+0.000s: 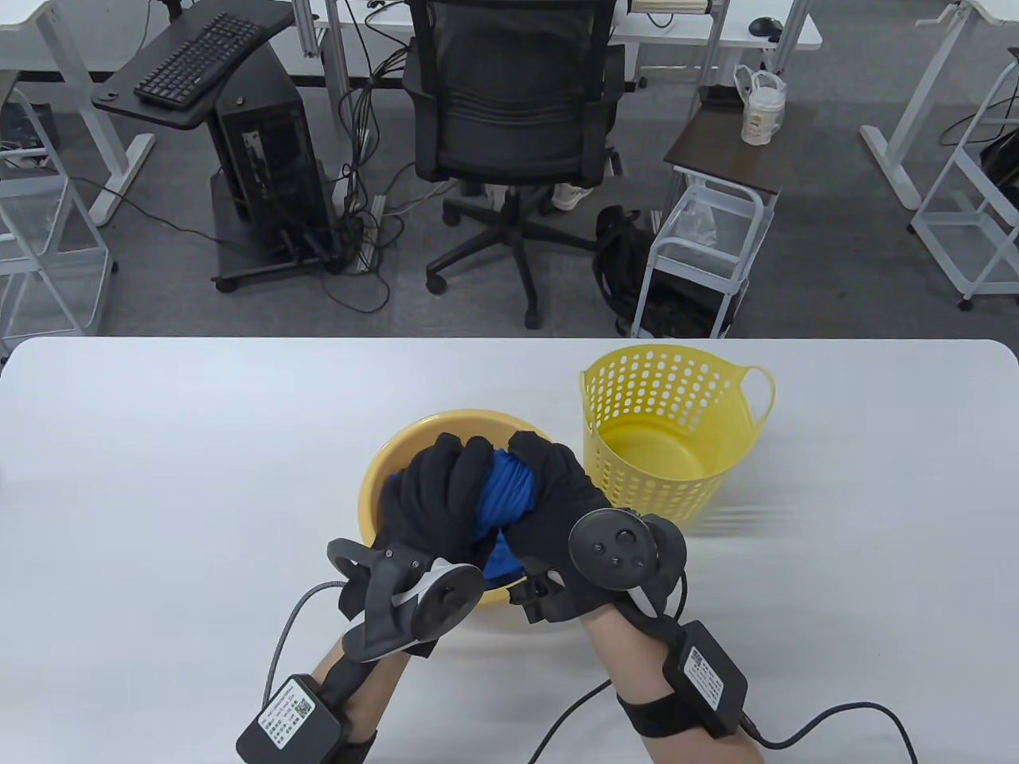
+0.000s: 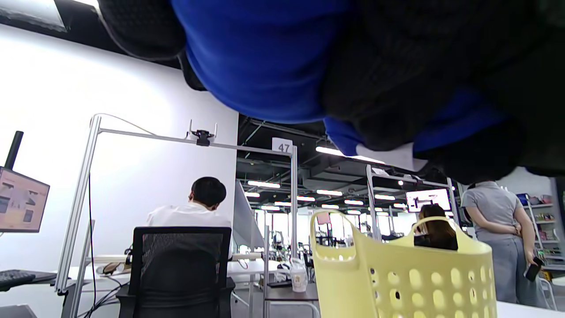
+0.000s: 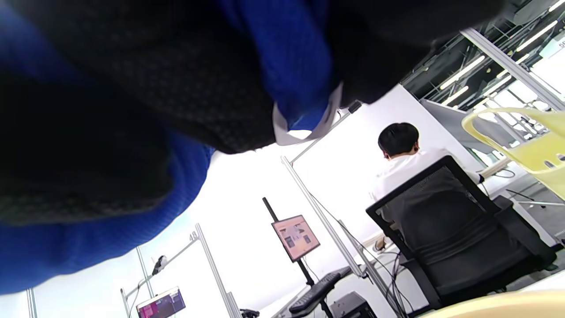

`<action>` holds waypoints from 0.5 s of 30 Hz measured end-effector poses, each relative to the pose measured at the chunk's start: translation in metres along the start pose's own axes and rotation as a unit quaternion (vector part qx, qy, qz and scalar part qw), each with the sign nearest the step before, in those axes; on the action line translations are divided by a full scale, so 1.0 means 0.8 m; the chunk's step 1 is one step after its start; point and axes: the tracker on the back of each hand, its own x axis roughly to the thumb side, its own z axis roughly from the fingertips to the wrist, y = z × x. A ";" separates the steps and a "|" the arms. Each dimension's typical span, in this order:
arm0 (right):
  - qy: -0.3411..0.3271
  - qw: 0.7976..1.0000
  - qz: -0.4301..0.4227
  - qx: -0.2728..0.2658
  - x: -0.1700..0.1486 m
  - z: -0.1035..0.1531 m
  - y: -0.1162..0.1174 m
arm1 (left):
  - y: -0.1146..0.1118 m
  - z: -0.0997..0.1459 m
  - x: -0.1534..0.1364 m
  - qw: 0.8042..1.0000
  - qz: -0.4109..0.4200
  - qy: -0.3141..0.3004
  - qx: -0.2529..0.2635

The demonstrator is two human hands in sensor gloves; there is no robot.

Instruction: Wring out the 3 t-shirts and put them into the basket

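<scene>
Table view: my left hand (image 1: 434, 497) and right hand (image 1: 557, 509) grip a twisted blue t-shirt (image 1: 503, 489) over the yellow basin (image 1: 382, 469); beside the basin, the basket (image 1: 677, 430) holds nothing I can see.

Both hands wear black knit gloves. The left hand (image 1: 434, 497) carries a black ring-shaped tracker with a white patch; the right hand (image 1: 557, 509) has a round black tracker with small buttons. Black boxes bearing white QR labels sit strapped on bare forearms, trailing cables.
</scene>
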 end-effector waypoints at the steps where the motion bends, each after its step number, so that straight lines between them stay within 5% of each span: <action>1: -0.002 1.000 0.015 0.012 -0.005 0.001 0.005 | -0.006 -0.001 -0.007 1.000 0.005 -0.003 -0.017; 4: -0.017 0.998 0.043 0.037 -0.009 -0.001 0.012 | -0.011 -0.006 -0.029 0.991 0.083 0.002 -0.105; 7: -0.014 0.999 -0.006 0.050 -0.016 -0.005 0.012 | -0.008 -0.008 -0.050 0.974 0.178 0.007 -0.140; 11: 0.014 0.997 -0.068 0.041 -0.036 -0.012 0.002 | 0.000 -0.004 -0.064 0.955 0.275 0.022 -0.109; 15: 0.081 0.989 -0.123 -0.028 -0.072 -0.021 -0.039 | 0.003 -0.003 -0.067 0.967 0.223 0.022 -0.119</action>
